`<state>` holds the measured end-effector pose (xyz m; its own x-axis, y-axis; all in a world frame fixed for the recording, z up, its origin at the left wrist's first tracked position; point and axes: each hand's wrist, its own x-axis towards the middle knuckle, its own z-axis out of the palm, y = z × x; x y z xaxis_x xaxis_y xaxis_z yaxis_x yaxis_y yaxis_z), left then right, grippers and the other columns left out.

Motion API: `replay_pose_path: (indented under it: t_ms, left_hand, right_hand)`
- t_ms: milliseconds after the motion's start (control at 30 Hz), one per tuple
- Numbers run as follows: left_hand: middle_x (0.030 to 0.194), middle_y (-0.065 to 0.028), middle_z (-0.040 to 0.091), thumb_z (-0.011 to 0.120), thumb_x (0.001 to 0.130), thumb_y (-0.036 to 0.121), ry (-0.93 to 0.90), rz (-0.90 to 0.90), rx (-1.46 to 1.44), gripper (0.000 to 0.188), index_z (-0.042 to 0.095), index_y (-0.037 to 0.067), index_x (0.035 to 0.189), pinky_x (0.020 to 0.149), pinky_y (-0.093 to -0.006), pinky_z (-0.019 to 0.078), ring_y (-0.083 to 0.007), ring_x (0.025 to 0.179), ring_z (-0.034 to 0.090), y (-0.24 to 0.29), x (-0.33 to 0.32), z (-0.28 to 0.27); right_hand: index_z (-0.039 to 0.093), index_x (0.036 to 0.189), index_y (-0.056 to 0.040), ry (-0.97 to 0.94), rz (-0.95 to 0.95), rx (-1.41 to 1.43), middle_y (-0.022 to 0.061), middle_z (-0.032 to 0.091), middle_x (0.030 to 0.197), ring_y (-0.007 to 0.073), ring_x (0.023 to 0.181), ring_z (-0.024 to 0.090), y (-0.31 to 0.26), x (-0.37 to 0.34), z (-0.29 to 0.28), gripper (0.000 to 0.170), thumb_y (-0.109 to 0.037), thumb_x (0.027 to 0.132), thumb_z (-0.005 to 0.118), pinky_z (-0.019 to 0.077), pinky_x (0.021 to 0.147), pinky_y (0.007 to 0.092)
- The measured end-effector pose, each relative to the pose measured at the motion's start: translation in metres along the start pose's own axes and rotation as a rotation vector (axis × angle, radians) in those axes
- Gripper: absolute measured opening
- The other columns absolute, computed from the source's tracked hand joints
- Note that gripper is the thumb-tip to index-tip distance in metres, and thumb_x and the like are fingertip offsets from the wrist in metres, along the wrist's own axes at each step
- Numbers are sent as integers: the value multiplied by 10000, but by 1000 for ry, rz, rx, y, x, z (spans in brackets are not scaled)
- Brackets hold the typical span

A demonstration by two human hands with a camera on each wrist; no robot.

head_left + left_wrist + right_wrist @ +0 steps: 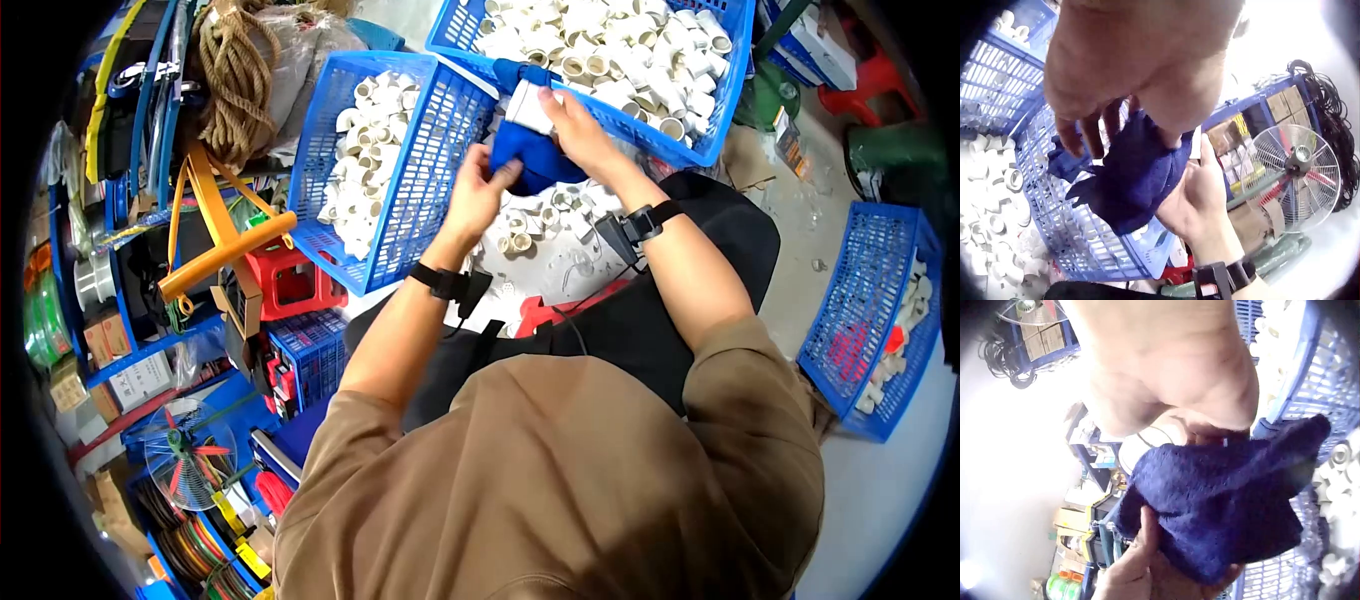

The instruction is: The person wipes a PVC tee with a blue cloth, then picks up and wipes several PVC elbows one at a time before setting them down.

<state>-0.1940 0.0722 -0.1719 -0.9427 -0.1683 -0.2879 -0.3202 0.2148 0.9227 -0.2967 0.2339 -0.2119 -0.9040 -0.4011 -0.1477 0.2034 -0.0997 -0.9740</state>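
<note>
A white plastic pipe fitting (527, 107) is held up in front of the body, its lower end wrapped in a dark blue cloth (535, 158). My right hand (583, 138) grips the fitting from the right, thumb along its side. From the left, my left hand (474, 196) pinches the cloth between thumb and fingers. In the right wrist view the cloth (1216, 500) hangs in folds and hides most of the fitting; only a pale curved edge (1141, 450) shows under the palm. Loose cloth ends dangle beside the left fingers (1088, 134) in the left wrist view.
Blue crates full of white fittings stand to the left (430, 170) and ahead (640, 135). Loose fittings (545, 220) lie on the floor between them. Another blue crate (850, 320) is at the far right. A shelf with wire spools, a rope coil (235, 80) and a fan (187, 450) line the left.
</note>
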Motion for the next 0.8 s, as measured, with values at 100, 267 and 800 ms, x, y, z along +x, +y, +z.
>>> replay_pose_path:
  t_ms: [100, 267, 800]
  left_hand:
    - [967, -8, 623, 638, 984, 152, 164, 110, -234, 162, 523, 85, 1076, 773, -227, 435, -68, 874, 539, -2, 3, -20]
    - [1034, -40, 633, 679, 962, 205, 464, 234, -197, 284, 512, 90, 1161, 832, -262, 471, -109, 924, 578, 42, -10, -43]
    - [1551, -287, 271, 674, 908, 279, 80, 971, 704, 635, 455, 78, 1469, 1170, -486, 251, -474, 1412, 308, 52, -11, 5]
  right_hand:
    - [488, 1161, 16, 52, -73, 138, 135, 642, 993, 151, 692, 672, -15, 0, -13, 624, -580, 981, 523, 533, 552, 255]
    - [533, 1139, -53, 192, -52, 127, 86, 684, 827, 109, 550, 590, -16, 6, -39, 498, -530, 1032, 438, 456, 517, 230]
    - [589, 946, 75, 83, -518, -589, 338, 623, 986, 495, 877, 638, -10, -37, 24, 309, -200, 969, 450, 531, 750, 548]
